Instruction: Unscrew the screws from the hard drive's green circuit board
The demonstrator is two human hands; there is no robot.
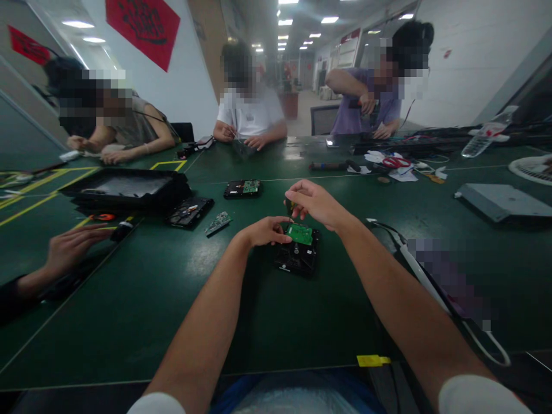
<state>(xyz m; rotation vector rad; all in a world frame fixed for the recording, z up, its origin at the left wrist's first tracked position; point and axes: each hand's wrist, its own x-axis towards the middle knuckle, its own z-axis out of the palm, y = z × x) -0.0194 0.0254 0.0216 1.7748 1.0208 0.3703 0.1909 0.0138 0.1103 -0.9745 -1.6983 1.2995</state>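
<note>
A black hard drive point(296, 261) lies on the green table in front of me, with a green circuit board point(301, 233) on its far half. My left hand point(272, 231) grips the drive's left side, thumb resting near the board's edge and fingers bent. Above the far left corner of the board, my right hand point(313, 202) is closed around a small screwdriver point(289, 207). The screwdriver points down at that corner; my fingers partly cover it, and whether its tip sits in a screw is too small to tell.
Left of the drive lie a loose circuit board point(218, 223), another hard drive point(190, 212) and black trays point(129, 190). Farther back is a third drive point(242, 188). A co-worker's hand point(71, 250) rests at the left. White cables point(425, 276) and a grey metal case point(504, 201) are right.
</note>
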